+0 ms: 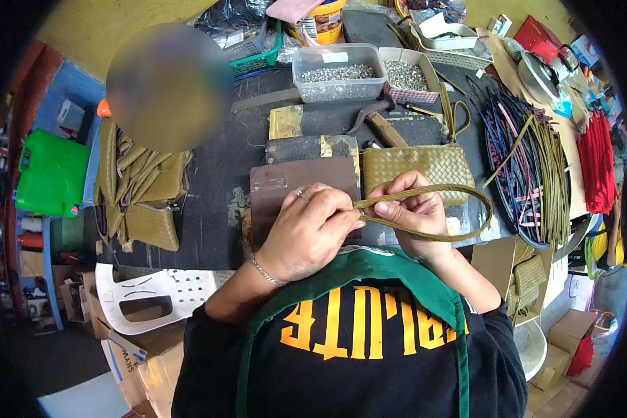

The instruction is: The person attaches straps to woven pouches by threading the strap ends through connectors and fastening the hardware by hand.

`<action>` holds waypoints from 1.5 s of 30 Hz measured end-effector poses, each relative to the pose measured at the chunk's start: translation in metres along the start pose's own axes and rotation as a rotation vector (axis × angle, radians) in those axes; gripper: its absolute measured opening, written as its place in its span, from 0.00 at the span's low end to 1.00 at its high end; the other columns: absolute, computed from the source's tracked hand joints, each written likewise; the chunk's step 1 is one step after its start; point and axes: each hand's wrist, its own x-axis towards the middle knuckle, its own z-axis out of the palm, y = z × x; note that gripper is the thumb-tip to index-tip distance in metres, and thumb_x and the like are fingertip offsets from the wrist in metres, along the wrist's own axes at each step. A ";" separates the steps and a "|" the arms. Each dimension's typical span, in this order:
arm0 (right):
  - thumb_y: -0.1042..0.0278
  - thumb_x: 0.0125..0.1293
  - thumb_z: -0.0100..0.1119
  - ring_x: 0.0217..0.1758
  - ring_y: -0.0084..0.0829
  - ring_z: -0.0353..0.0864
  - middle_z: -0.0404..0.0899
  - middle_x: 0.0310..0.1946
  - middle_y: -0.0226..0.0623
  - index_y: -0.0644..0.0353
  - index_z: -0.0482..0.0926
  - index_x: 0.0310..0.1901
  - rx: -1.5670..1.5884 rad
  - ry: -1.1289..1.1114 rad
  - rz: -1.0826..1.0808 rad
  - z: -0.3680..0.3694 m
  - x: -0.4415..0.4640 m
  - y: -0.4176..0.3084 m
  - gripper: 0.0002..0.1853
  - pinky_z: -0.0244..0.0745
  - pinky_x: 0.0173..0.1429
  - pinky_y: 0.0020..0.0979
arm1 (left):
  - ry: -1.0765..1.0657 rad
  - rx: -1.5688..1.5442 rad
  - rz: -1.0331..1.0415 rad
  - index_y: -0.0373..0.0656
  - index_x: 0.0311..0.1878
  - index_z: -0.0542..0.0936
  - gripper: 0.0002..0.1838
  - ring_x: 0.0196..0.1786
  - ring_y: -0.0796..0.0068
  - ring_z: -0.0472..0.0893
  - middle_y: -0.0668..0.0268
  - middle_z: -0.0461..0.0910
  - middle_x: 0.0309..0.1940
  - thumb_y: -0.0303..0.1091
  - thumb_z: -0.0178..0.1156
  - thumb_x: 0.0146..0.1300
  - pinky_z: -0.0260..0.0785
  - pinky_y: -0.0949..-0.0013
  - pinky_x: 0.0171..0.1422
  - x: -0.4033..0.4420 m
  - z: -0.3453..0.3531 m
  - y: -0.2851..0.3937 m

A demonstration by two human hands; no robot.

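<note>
An olive wrist strap [490, 205], bent into a long loop, stretches between my two hands. My left hand [312, 228] pinches its narrow end, with the fingertips closed together. My right hand [416, 212] grips the strap's two sides near that same end, thumb on top, while the loop extends out to the right. Just beyond my right hand lies a woven olive pouch [425, 161] with its own strap loop at its upper right corner. Beneath my left hand is a flat brown board [279, 180]. What sits inside the left fingertips is hidden.
A hammer [385, 130] lies behind the pouch. Farther back stand a clear tub [338, 89] and a box [407, 92] of small metal pieces. Several olive pouches [153, 226] are piled at left. Bundled straps [536, 174] lie at right. A white chair [129, 324] stands at the front left.
</note>
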 end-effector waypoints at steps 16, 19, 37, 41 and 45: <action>0.83 0.56 0.50 0.40 0.25 0.73 0.73 0.36 0.45 0.64 0.63 0.33 -0.187 -0.104 -0.057 0.005 -0.015 -0.001 0.07 0.71 0.44 0.22 | -0.038 0.039 0.036 0.42 0.27 0.76 0.10 0.30 0.73 0.71 0.69 0.67 0.26 0.28 0.65 0.38 0.60 0.69 0.37 -0.004 -0.004 0.000; 0.83 0.56 0.49 0.40 0.25 0.73 0.73 0.36 0.45 0.64 0.62 0.33 -0.200 -0.118 -0.071 0.004 -0.014 0.000 0.08 0.70 0.44 0.22 | -0.062 0.002 0.009 0.41 0.26 0.76 0.09 0.29 0.72 0.71 0.69 0.67 0.26 0.28 0.65 0.38 0.62 0.69 0.35 -0.003 -0.006 0.000; 0.85 0.51 0.55 0.40 0.22 0.71 0.70 0.35 0.34 0.61 0.59 0.46 -0.341 -0.085 -0.045 0.011 -0.016 0.005 0.21 0.69 0.46 0.22 | -0.181 -0.180 -0.092 0.34 0.33 0.75 0.12 0.36 0.68 0.76 0.60 0.71 0.38 0.27 0.63 0.44 0.69 0.72 0.38 0.003 -0.005 -0.004; 0.85 0.53 0.53 0.39 0.23 0.72 0.71 0.34 0.37 0.62 0.58 0.44 -0.272 0.002 -0.134 0.012 -0.015 0.014 0.19 0.71 0.44 0.22 | -0.185 -0.246 -0.132 0.34 0.34 0.75 0.12 0.36 0.67 0.75 0.61 0.71 0.38 0.28 0.62 0.45 0.69 0.72 0.38 -0.001 -0.003 -0.004; 0.82 0.52 0.55 0.38 0.23 0.72 0.72 0.34 0.36 0.63 0.65 0.41 -0.438 -0.037 -0.128 0.006 -0.016 0.011 0.14 0.70 0.43 0.22 | -0.195 -0.204 -0.119 0.35 0.34 0.74 0.11 0.35 0.67 0.75 0.63 0.72 0.35 0.28 0.61 0.46 0.68 0.69 0.39 -0.003 -0.001 -0.005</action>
